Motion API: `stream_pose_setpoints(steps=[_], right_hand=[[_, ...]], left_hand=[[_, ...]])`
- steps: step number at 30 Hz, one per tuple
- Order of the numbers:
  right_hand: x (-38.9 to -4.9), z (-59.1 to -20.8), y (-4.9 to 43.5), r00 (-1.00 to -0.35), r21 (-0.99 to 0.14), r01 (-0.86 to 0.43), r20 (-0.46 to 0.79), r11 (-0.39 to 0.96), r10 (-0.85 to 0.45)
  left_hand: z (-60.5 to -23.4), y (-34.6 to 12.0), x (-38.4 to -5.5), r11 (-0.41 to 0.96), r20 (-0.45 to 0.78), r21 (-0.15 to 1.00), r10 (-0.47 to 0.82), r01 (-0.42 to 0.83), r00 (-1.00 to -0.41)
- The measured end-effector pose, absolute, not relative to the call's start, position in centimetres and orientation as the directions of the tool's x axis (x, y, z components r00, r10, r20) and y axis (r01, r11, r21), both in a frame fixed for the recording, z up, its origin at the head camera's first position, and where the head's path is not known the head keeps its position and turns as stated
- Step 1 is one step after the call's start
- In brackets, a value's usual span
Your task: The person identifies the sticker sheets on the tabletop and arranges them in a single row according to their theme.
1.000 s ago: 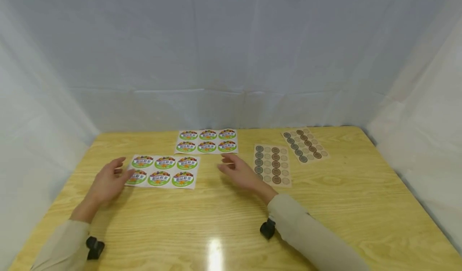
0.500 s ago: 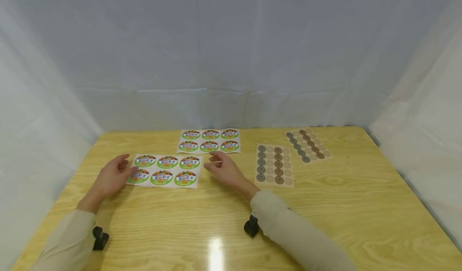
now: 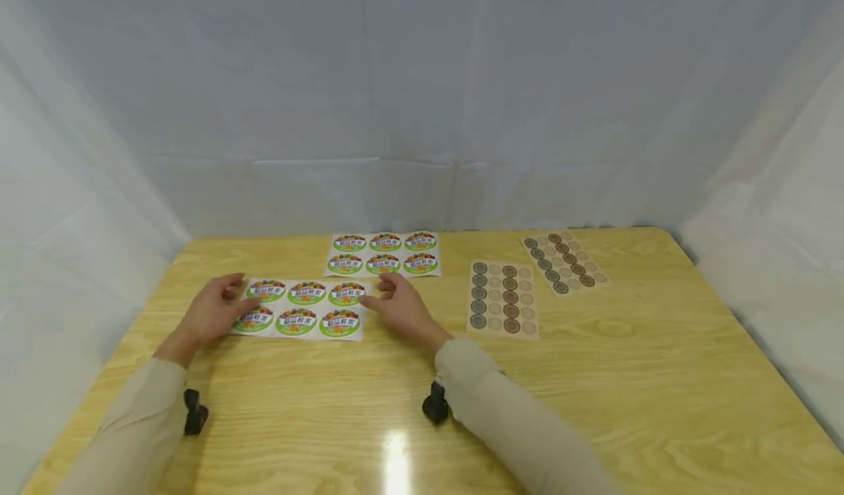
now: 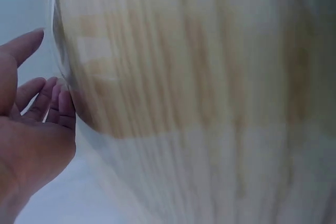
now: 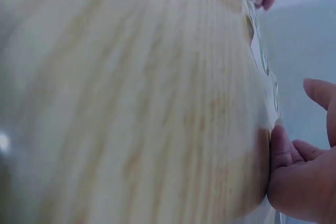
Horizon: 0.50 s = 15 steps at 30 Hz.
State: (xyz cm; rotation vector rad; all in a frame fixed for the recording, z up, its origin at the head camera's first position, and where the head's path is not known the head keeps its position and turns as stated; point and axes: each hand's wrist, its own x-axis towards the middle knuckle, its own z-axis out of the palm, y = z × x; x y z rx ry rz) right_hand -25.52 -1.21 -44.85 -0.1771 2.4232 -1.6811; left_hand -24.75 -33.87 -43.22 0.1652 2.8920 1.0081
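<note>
A person's two hands flank a white label sheet point(image 3: 303, 307) lying flat on the left part of a wooden table point(image 3: 626, 378). The sheet's long axis runs left to right, roughly parallel to the table's far edge, its right end slightly nearer the person; the oval labels, in two rows of three, have their fruit-printed tops toward the far edge. The left hand point(image 3: 214, 308) is at the left end, thumb spread from bent fingers and lying over the edge in the head view. The right hand point(image 3: 402, 308) is at the opposite end, thumb likewise spread from bent fingers, its little-finger side low against the table in the right wrist view. Neither hand pinches the sheet; whether the left thumb presses on it cannot be told. Just beyond lies a second label sheet point(image 3: 382, 253), its long axis also left to right. To the right, an upright dot sheet point(image 3: 503, 299) has its long axis running away from the person, while a slanted dot sheet point(image 3: 565, 261) beside it leans with its far end to the left. A pale cloth point(image 3: 422, 99) hangs behind the table.
</note>
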Motion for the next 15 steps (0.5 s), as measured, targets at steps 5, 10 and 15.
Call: stream_pose_setpoints(steps=[5, 10, 15], right_hand=[[-25.7, -44.5, -1.4, -0.979, -0.914, 0.011, -0.092, 0.407, -0.181], [-25.9, -44.2, -1.9, -0.98, -0.871, -0.016, -0.083, 0.49, -0.179], [-25.5, -43.9, -2.4, -0.979, -0.782, -0.057, -0.077, 0.62, -0.186]], left_hand=[[-43.4, -34.2, -25.4, 0.767, -0.042, 0.638, 0.123, 0.068, -0.991], [-43.5, -34.5, -25.8, 0.758, -0.051, 0.65, 0.128, 0.064, -0.991], [-43.9, -34.5, -26.2, 0.75, -0.067, 0.66, 0.115, 0.043, -0.991]])
